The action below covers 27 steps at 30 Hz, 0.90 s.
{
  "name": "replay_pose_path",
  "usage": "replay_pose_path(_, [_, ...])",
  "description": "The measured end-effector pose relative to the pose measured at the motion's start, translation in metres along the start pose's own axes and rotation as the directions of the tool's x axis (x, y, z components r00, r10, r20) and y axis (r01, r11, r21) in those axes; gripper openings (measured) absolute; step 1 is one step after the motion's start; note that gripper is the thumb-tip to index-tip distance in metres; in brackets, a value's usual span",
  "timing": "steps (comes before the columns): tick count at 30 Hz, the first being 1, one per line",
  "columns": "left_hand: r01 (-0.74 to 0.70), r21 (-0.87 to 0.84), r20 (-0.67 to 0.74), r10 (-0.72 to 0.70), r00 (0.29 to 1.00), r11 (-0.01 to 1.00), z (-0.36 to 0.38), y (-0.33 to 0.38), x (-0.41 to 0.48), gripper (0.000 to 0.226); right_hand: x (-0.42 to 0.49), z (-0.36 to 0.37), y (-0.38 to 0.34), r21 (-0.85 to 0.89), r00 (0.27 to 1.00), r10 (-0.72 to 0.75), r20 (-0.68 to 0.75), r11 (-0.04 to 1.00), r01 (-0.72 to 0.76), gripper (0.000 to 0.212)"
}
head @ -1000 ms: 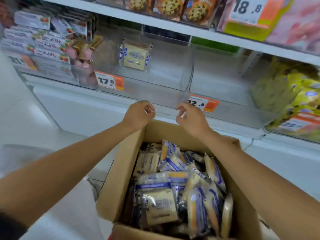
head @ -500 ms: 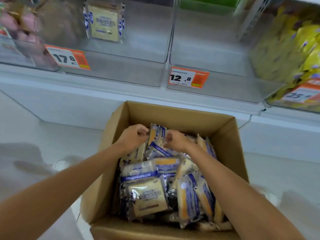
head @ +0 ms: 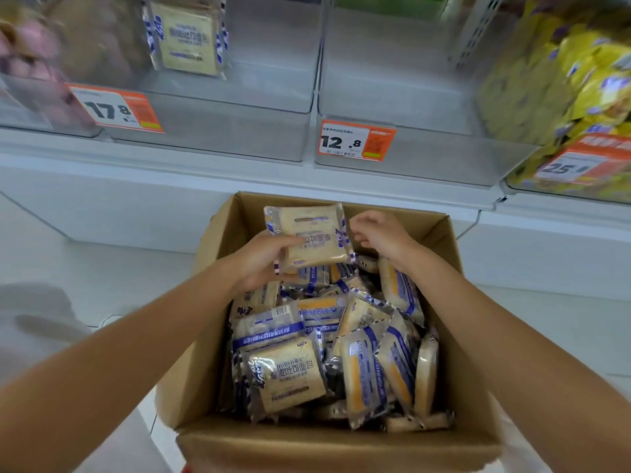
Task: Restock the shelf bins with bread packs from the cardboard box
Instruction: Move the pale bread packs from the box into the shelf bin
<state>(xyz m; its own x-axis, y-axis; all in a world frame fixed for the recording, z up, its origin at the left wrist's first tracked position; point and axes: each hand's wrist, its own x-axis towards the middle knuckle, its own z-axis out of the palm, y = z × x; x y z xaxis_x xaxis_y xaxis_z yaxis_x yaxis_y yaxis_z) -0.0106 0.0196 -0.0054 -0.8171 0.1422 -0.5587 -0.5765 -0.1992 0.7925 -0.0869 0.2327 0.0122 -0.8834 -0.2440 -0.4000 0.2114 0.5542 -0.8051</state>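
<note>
Over the far end of the box (head: 341,445): left hand (head: 263,264) grips 1 pack (head: 310,233) by its lower left corner, thumb on top, held above the heap (head: 327,353). The pack's face is up and its print reads upside down from here. Right hand (head: 379,233) has its fingers curled at the pack's right edge; cannot tell whether they pinch it or only touch.

Counts:
- Packs in hand: 1.
- Packs in box: well over a dozen, overlapping, so no exact count.
- Bins in view: 4, side by side on the shelf (head: 170,165).
- Packs in bins: 1, upright at the back of the second bin (head: 239,97), marked as bin pack (head: 186,39).
- Tags: 3, orange and white.

Writing: tags read "17.8" (head: 116,109), "12.8" (head: 356,141) and "25." (head: 577,165), last digit blurred. The nearest heap pack shows "HORSH" above Chinese characters.

Hard to make out: the leftmost bin (head: 34,114) holds pink goods, blurred and cut off. The rightmost bin (head: 532,186) holds yellow bags (head: 563,80), smeared. The box's near corners are out of frame.
</note>
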Motion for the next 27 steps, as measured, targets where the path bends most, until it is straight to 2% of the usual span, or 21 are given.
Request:
replay_pose_path(3, [0.054, -0.067, 0.061, -0.050, 0.997, 0.996, -0.010, -0.005, -0.007, 0.031, -0.012, -0.011, 0.027, -0.173, 0.990, 0.012, 0.144, 0.985, 0.013, 0.024])
replay_pose_path(5, [0.080, -0.079, 0.029, -0.078, 0.997, 0.994, -0.013, -0.012, -0.008, 0.032, -0.018, -0.012, 0.044, -0.229, 0.964, 0.077, 0.255, 0.973, -0.017, 0.033])
replay_pose_path(8, [0.116, -0.093, -0.042, -0.120, 0.992, 0.989, -0.014, -0.022, -0.006, 0.033, -0.025, 0.003, 0.063, -0.458, 0.911, 0.167, 0.377, 0.889, 0.027, 0.052])
replay_pose_path(10, [0.134, -0.098, -0.065, -0.141, 0.988, 0.986, -0.016, -0.028, -0.004, 0.036, -0.022, 0.014, 0.068, -0.566, 0.905, 0.192, 0.380, 0.822, 0.063, 0.057])
replay_pose_path(12, [0.137, -0.058, -0.070, -0.141, 0.988, 0.989, -0.017, -0.028, -0.005, 0.035, -0.018, 0.021, 0.069, -0.654, 0.910, 0.190, 0.367, 0.749, 0.107, 0.051])
replay_pose_path(14, [0.123, 0.012, -0.066, -0.122, 0.990, 0.992, -0.020, -0.028, -0.004, 0.035, -0.011, 0.022, 0.069, -0.661, 0.920, 0.183, 0.347, 0.743, 0.102, 0.053])
replay_pose_path(15, [0.111, 0.051, -0.059, -0.108, 0.992, 0.992, -0.022, -0.026, -0.005, 0.035, -0.008, 0.022, 0.068, -0.611, 0.937, 0.151, 0.316, 0.788, 0.079, 0.058])
replay_pose_path(17, [0.096, 0.173, -0.034, -0.091, 0.995, 0.980, -0.025, -0.019, -0.006, 0.033, -0.006, 0.021, 0.054, -0.385, 0.973, 0.020, 0.230, 0.920, 0.072, 0.075])
replay_pose_path(19, [0.087, 0.404, -0.001, -0.095, 0.995, 0.911, -0.022, -0.006, -0.007, 0.030, -0.007, 0.023, 0.027, -0.141, 0.973, -0.075, 0.219, 0.984, 0.108, 0.093])
replay_pose_path(20, [0.077, 0.517, 0.003, -0.091, 0.996, 0.852, -0.020, 0.002, -0.005, 0.030, -0.007, 0.026, 0.014, -0.068, 0.962, -0.089, 0.259, 0.992, 0.110, 0.092])
replay_pose_path(22, [0.000, 0.609, -0.049, 0.038, 0.998, 0.793, -0.012, 0.018, 0.001, 0.046, -0.002, 0.032, -0.003, -0.042, 0.946, -0.129, 0.297, 0.988, 0.147, 0.068])
replay_pose_path(23, [-0.062, 0.581, -0.124, 0.164, 0.979, 0.811, -0.010, 0.023, 0.005, 0.059, 0.001, 0.034, -0.008, -0.028, 0.959, -0.144, 0.244, 0.988, 0.155, 0.055])
replay_pose_path(24, [-0.118, 0.506, -0.244, 0.273, 0.931, 0.855, -0.009, 0.026, 0.007, 0.070, 0.003, 0.032, -0.010, 0.055, 0.977, -0.131, 0.167, 0.991, 0.124, 0.048])
replay_pose_path(25, [-0.158, 0.408, -0.367, 0.320, 0.873, 0.899, -0.012, 0.025, 0.010, 0.078, 0.004, 0.029, -0.009, 0.214, 0.992, -0.082, 0.097, 0.975, 0.060, 0.044])
replay_pose_path(26, [-0.147, 0.337, -0.428, 0.290, 0.856, 0.930, -0.013, 0.024, 0.008, 0.084, 0.004, 0.027, -0.008, 0.415, 0.998, -0.013, 0.064, 0.910, -0.015, 0.043])
replay_pose_path(27, [-0.086, 0.276, -0.406, 0.197, 0.892, 0.957, -0.012, 0.020, 0.007, 0.089, 0.003, 0.024, -0.005, 0.586, 0.996, 0.041, 0.076, 0.807, -0.078, 0.043])
